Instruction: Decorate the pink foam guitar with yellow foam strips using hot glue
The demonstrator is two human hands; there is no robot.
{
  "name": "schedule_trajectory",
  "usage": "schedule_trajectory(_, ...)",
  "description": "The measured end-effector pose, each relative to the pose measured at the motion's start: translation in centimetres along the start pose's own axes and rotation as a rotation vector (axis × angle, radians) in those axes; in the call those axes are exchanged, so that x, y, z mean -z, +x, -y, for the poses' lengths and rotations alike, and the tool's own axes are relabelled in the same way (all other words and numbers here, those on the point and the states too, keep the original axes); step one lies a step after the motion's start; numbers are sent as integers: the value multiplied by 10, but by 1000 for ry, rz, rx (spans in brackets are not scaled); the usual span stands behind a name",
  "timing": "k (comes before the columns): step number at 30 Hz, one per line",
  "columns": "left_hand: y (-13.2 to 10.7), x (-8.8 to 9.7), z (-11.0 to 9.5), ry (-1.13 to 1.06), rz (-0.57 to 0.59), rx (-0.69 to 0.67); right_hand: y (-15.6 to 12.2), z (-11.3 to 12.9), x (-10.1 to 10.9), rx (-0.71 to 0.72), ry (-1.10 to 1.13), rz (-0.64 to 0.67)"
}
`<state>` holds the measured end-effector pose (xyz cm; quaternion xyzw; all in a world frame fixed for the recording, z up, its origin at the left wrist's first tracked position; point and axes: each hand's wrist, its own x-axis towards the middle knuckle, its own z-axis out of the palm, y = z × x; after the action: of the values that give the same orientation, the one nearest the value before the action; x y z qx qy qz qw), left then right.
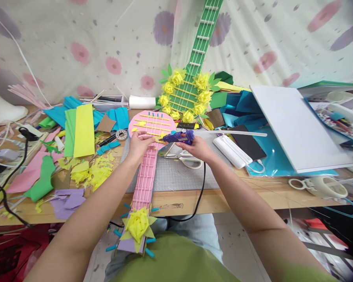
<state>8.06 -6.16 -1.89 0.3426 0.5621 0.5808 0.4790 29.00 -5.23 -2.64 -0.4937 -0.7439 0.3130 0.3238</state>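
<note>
A pink paper guitar lies on the table, its neck toward me and its head over the table edge. White strings, yellow strips and small yellow pieces are on its round body. My right hand grips a purple glue gun, nozzle pointing left, with a long clear glue stick out of its back. Just left of the nozzle, over the guitar body, my left hand pinches what looks like a small yellow paper piece, partly hidden by the fingers. A yellow paper flower sits on the guitar's head.
Behind stands a green paper guitar ringed with yellow flowers. Scissors lie on the grey cutting mat. Paper scraps cover the left; a white power bank and white board lie right. The glue gun's black cord hangs over the edge.
</note>
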Motion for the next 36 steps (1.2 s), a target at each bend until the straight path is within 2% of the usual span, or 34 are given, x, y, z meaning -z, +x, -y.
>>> schedule_trajectory(6,0,1,-3,-25,-6,56,-5,-13,15,-14,28,-26)
schedule_trajectory(12,1,4,-2,-71,27,83,-10,-50,41,-185,47,-341)
schedule_trajectory(15,1,5,0,-88,33,89,-11,-73,42,-329,-32,-394)
schedule_trajectory(19,2,7,-1,-96,47,76,-10,-93,34,-438,-183,-384)
schedule_trajectory(23,2,12,-5,-88,83,64,-8,-95,30,-449,-307,-351)
schedule_trajectory(27,2,14,-6,-56,81,64,-10,-92,32,-381,-403,-342)
schedule_trajectory(34,2,15,-4,20,88,43,-43,-78,37,-286,-657,-417)
schedule_trajectory(36,2,15,-4,92,81,47,-53,-68,36,-275,-693,-387)
